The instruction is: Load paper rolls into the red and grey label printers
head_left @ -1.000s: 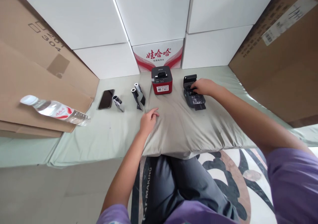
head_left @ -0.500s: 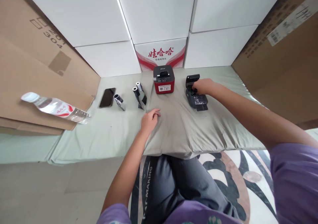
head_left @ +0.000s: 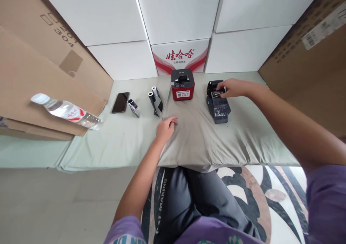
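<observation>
My right hand point(head_left: 234, 87) reaches across the grey cushion point(head_left: 205, 139) to a small black printer point(head_left: 217, 105) with its lid up. Its fingertips pinch something small and shiny at the printer's open top; what it is cannot be made out. My left hand point(head_left: 165, 127) rests loosely on the cushion's left edge, fingers curled, holding nothing. A red and black printer point(head_left: 182, 84) stands behind, in the middle. Two paper rolls in black-and-white wrap point(head_left: 156, 101) and a smaller roll point(head_left: 133, 107) lie to the left of it.
A black phone point(head_left: 120, 102) lies on the pale green mat point(head_left: 113, 139). A water bottle point(head_left: 66, 111) rests on flattened cardboard point(head_left: 35, 81) at left. White boxes point(head_left: 178, 17) form the back wall, and a big cardboard box point(head_left: 308, 56) stands at right.
My right hand has lifted from the black printer's body to its open top and now pinches something there. The view has shifted slightly. My left hand has stayed put.
</observation>
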Available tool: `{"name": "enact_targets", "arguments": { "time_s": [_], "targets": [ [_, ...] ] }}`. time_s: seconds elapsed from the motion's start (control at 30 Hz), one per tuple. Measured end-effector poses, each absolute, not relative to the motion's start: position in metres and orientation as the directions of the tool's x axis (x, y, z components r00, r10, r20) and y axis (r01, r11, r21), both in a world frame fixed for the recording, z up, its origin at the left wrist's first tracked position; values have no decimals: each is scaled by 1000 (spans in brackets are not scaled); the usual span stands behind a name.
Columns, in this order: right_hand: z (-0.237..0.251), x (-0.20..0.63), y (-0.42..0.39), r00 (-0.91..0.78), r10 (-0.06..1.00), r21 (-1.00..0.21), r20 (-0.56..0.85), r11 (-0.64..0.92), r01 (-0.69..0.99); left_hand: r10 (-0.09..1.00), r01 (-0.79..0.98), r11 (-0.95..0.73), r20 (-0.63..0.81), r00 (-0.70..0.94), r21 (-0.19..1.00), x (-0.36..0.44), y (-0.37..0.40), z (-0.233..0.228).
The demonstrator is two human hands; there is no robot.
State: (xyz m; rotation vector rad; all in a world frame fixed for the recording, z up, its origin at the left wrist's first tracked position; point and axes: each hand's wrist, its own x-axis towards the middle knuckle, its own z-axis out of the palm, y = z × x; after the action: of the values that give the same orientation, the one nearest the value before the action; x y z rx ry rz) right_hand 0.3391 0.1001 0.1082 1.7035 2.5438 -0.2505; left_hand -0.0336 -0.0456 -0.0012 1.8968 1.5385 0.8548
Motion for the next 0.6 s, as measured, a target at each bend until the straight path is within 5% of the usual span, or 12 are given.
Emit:
{"name": "enact_targets", "arguments": {
  "time_s": [0.37,0.6],
  "targets": [
    [188,193,44,-492,803,-526,336,593,609,979,637,-201,132,154,744,-33,-43,-4],
    [173,37,83,-492,820,-626,294,554,549,973,627,-226,147,175,746,-35,-39,-8]
  ]
}}
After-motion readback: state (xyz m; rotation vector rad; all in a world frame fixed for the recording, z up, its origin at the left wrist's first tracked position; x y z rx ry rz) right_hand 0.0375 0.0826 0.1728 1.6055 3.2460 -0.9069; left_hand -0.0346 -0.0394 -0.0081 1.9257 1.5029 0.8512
